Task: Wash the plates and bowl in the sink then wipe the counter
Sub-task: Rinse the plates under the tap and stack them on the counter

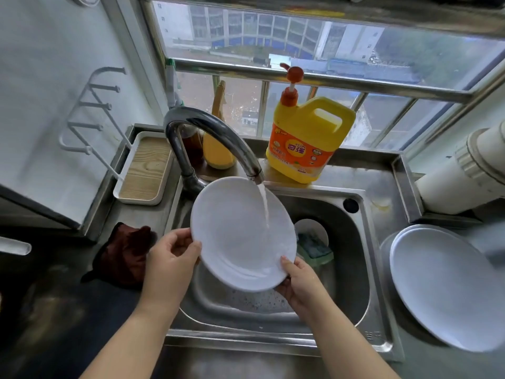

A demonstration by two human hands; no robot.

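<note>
Plate [235,236] — under tap [210,138] stream, over sink [358,269] | left hand [170,265], right hand [296,281] — each pinching rim

Both bare forearms reach forward from the lower edge of view. The left hand [170,258] curls its fingers around a rim, thumb on top; the right hand [296,280] pinches the opposite edge, thumb uppermost.

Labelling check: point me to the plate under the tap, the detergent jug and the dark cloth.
plate under the tap [240,236], head view, centre of its wet face
detergent jug [306,143], head view, front label
dark cloth [123,255], head view, middle of the crumpled fabric
</note>
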